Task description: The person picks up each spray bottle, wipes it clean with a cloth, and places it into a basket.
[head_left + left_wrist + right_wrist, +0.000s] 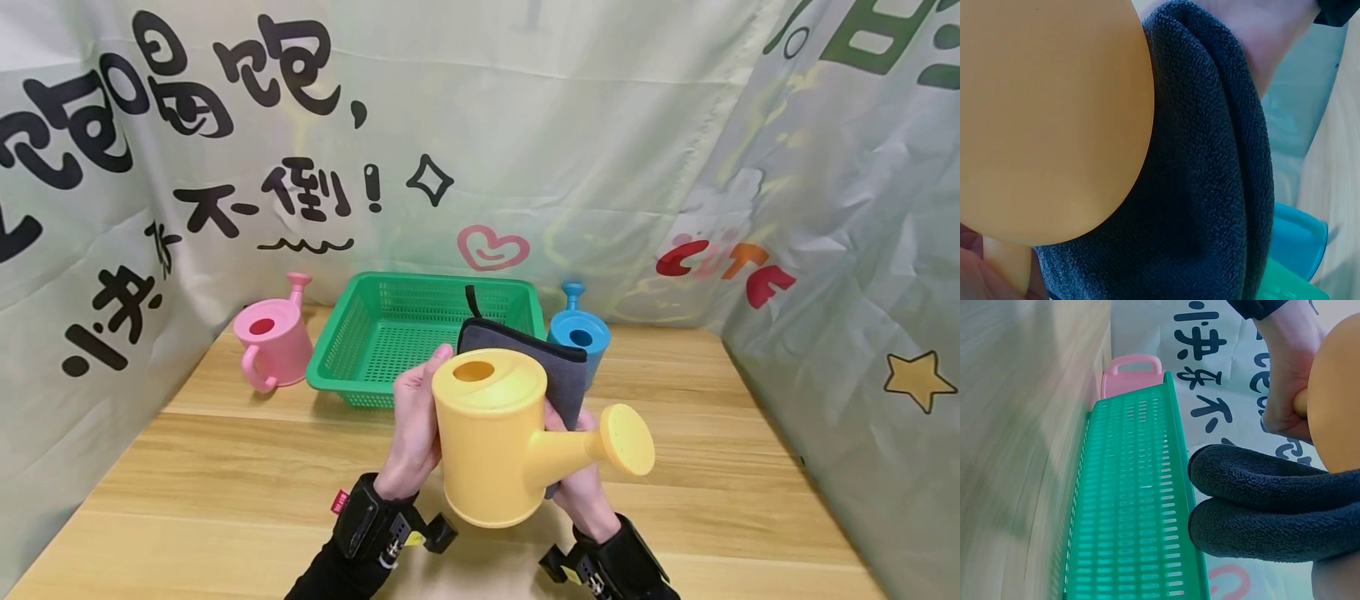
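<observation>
Left hand (416, 425) fingers grip yellow watering can (495, 442) handle | right hand (581, 475) fingers press grey cloth (558, 371) against it

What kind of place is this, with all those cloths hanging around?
Probably a staged recording corner, not a home: printed cloth backdrops wall in a wooden table set with toy-like watering cans and a green basket.
</observation>
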A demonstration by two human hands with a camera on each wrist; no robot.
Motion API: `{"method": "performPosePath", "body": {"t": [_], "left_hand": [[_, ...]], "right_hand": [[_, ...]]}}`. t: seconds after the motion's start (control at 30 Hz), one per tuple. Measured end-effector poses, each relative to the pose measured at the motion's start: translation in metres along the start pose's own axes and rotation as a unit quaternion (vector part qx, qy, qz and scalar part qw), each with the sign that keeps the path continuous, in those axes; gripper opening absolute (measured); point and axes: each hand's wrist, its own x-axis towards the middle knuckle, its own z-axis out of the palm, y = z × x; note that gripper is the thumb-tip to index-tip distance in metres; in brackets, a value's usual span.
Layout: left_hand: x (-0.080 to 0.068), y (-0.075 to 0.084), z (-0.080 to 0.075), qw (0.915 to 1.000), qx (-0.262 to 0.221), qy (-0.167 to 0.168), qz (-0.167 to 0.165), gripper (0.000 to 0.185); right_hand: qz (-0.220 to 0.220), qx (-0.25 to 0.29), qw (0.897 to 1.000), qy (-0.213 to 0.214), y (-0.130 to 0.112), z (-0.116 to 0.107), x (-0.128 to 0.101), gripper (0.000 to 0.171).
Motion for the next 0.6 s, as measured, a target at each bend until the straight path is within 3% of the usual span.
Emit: {"method": "performPosePath", "body": {"t": [0.3,0.43,0.6], "left_hand": [[0.0015,-0.0009,-0.0004,1.0,-0.002,0.001,0.0,0.048],[0.0009,-0.0019,0.0002,1.0,-0.002,0.004,-0.007,0.049],[-0.0001,-0.0037,0.001,0.9999,0.0,0.005,-0.011,0.048]], "right_hand": [[0.027,-0.016,0.999,0.011,-0.001,-0.0008,-0.0001,0.046],[0.035,-0.001,0.999,0.012,-0.0013,-0.0019,-0.0011,0.045],[0.02,0.039,0.999,-0.022,-0.0006,-0.0034,-0.0022,0.047]]}}
